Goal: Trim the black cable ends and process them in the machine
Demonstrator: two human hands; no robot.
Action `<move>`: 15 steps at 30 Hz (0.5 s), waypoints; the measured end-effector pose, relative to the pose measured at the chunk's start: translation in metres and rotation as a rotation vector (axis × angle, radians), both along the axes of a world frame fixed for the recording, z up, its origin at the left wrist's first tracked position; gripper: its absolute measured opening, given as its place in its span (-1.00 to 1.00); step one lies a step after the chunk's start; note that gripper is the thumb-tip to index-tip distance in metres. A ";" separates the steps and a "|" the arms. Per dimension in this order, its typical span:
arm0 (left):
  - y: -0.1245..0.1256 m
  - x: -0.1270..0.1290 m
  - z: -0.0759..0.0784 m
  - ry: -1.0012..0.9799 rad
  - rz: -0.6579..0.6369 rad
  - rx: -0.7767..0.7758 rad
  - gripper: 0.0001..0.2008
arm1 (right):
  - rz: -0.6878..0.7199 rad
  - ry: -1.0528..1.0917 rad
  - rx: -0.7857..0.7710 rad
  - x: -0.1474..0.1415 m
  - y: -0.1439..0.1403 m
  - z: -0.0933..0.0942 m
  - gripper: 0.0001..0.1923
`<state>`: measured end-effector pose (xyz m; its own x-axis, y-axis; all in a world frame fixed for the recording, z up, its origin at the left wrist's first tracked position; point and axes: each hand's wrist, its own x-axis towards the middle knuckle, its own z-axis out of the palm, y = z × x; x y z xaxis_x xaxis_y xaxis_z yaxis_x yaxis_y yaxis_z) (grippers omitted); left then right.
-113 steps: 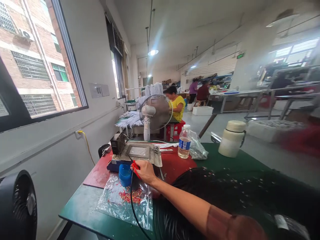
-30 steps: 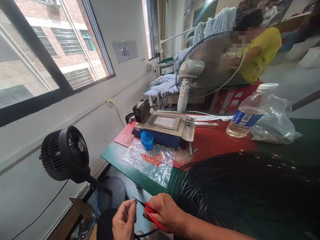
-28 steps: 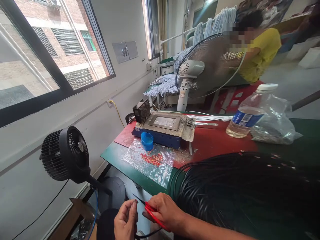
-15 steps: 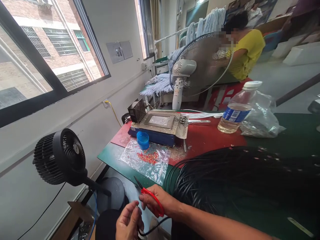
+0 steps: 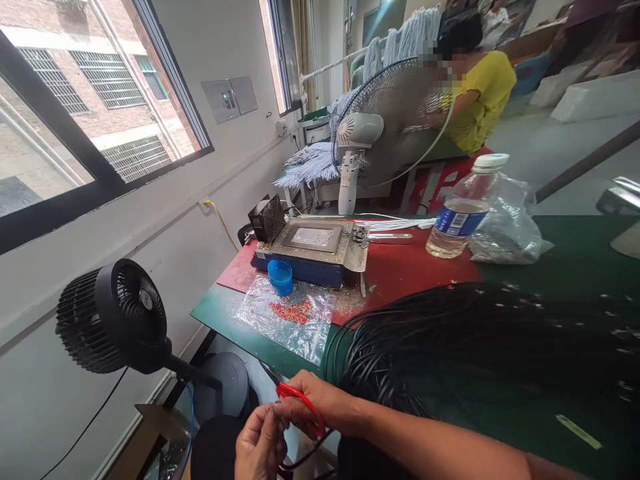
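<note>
Red-handled scissors (image 5: pixel 301 402) sit in my right hand (image 5: pixel 320 400), their dark blades pointing up and left past the table's edge. A black cable (image 5: pixel 307 459) runs up from below into my left hand (image 5: pixel 263 437), where thumb and forefinger pinch its end. That tip is mostly hidden by the fingers. The fingertips of both hands meet at the cable end, below the front edge of the table. Close to my right forearm lies a large bundle of black cables (image 5: pixel 380 360), its far ends showing small pale tips.
On the table (image 5: pixel 220 320), a blue cup (image 5: pixel 281 277) and small red pieces (image 5: pixel 293 310) lie on a plastic bag. Behind are a hot-plate-like box (image 5: pixel 300 263), a bottle (image 5: pixel 457 217) and a large fan (image 5: pixel 360 130). A black fan (image 5: pixel 133 310) stands left. Someone in yellow (image 5: pixel 485 93) sits beyond.
My right hand has come closer to the left, so their fingertips now touch at the cable end. The whole view has shifted slightly.
</note>
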<state>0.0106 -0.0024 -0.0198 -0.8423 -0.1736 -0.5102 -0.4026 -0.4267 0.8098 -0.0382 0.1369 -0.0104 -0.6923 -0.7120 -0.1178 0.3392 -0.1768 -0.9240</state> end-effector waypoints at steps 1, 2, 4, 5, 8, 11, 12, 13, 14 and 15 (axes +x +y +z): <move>0.000 0.000 -0.001 0.010 0.011 0.020 -0.72 | 0.010 -0.031 -0.024 0.000 0.000 0.001 -0.53; 0.001 0.001 -0.001 0.013 0.014 0.049 -0.73 | 0.016 -0.055 -0.044 0.000 0.001 0.002 -0.53; 0.002 0.002 -0.002 0.008 0.012 0.073 -0.74 | 0.020 -0.067 -0.061 0.000 0.002 0.004 -0.52; 0.003 0.002 -0.002 0.009 0.011 0.073 -0.73 | 0.025 -0.060 -0.061 0.000 0.002 0.005 -0.51; 0.004 0.003 -0.001 0.018 0.011 0.101 -0.73 | 0.056 -0.067 -0.052 0.000 0.003 0.005 -0.50; 0.006 0.003 -0.001 0.026 0.025 0.153 -0.75 | 0.069 -0.130 -0.029 -0.001 0.003 0.003 -0.54; 0.006 0.003 -0.001 0.026 0.031 0.167 -0.75 | 0.065 -0.141 -0.025 -0.001 0.002 0.003 -0.54; 0.006 0.003 -0.001 0.024 0.038 0.176 -0.76 | 0.060 -0.137 -0.024 -0.001 0.002 0.003 -0.53; 0.006 0.002 -0.002 0.019 0.047 0.181 -0.76 | 0.055 -0.122 -0.025 -0.001 0.002 0.004 -0.52; 0.006 0.002 -0.002 0.013 0.056 0.183 -0.76 | 0.050 -0.098 -0.026 -0.001 0.002 0.005 -0.50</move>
